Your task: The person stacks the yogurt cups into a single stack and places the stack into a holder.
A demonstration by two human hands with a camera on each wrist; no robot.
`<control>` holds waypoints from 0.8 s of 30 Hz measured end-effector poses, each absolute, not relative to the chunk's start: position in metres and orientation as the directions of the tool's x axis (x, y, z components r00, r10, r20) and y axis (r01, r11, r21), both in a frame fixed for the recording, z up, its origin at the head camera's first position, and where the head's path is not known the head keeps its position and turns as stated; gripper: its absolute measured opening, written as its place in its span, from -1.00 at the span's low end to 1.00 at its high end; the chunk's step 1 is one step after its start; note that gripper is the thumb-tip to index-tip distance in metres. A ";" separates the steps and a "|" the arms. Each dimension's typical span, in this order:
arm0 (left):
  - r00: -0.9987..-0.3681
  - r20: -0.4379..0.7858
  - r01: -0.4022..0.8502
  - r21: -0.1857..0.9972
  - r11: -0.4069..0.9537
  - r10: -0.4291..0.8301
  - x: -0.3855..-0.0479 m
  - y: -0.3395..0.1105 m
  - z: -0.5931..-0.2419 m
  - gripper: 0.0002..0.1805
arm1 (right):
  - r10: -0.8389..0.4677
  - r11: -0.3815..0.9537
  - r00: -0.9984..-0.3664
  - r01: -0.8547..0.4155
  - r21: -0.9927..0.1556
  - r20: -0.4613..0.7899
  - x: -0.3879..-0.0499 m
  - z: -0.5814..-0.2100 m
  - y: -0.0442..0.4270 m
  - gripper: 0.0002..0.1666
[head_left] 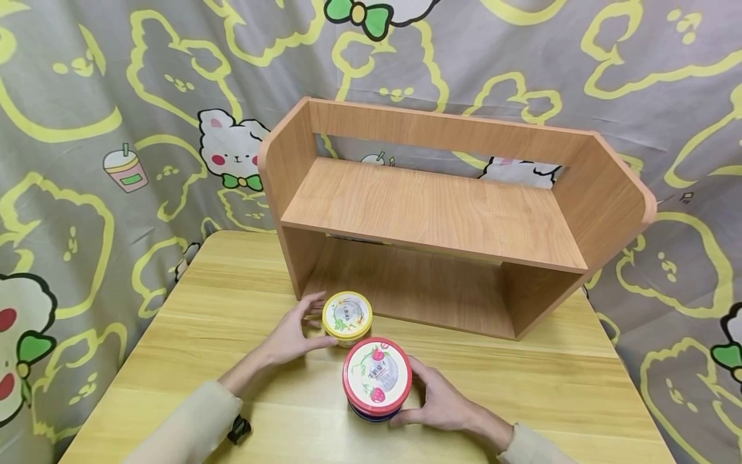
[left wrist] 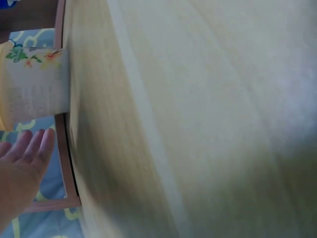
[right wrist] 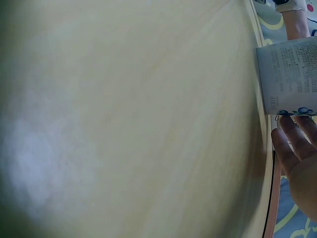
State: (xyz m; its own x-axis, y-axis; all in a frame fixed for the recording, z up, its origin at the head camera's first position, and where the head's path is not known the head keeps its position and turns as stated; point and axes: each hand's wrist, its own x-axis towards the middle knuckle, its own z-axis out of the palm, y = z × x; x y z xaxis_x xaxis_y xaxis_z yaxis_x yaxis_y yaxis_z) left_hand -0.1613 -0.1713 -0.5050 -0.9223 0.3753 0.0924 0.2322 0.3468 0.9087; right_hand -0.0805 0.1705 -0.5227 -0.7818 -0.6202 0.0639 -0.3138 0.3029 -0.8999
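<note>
The left hand (head_left: 292,336) stands at the left of the yellow-lidded tub (head_left: 348,315), fingers parted wide from the thumb, the thumb reaching the tub's near side; the left wrist view shows straight fingers beside its wall, with a small gap. This tub sits on the wood-grain table (head_left: 174,348), just in front of the two-tier wooden shelf (head_left: 429,200), toward the left end of its lower front edge. Nearer and to the right is the red-lidded tub (head_left: 377,377), a dark blue band under its rim; whether that is one tub or two stacked, I cannot tell. It overlaps the yellow-lidded tub in the head view, so contact between the two cannot be judged. The right hand (head_left: 437,398) lies at its right side, thumb and fingers spread wide, fingertips at the wall; how firmly they press is unclear. The shelf's lower compartment opens toward the tubs, its side panels bounding the room left and right. Tabletop stretches from the left hand to the table's left edge, and from the right hand to its right edge; a patterned curtain (head_left: 69,212) hangs beyond.
</note>
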 end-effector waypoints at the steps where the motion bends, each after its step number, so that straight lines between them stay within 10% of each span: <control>1: -0.921 0.083 0.224 0.912 0.343 0.381 -0.162 -0.171 -0.507 0.10 | -0.619 0.305 -0.783 -0.310 -0.901 0.059 -0.080 -0.523 0.170 0.17; 24: -0.917 0.034 0.180 0.924 0.336 0.398 -0.170 -0.161 -0.514 0.04 | -0.622 0.310 -0.780 -0.320 -0.895 0.064 -0.081 -0.523 0.171 0.20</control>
State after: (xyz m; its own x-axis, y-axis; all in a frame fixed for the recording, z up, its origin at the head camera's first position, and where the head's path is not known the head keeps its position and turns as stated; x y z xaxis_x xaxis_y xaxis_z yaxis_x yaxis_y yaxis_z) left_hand -0.1702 -0.1609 -0.5136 -0.9167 0.3981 0.0338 0.1800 0.3361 0.9244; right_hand -0.0808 0.1710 -0.5227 -0.7803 -0.6221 0.0640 -0.3202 0.3096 -0.8953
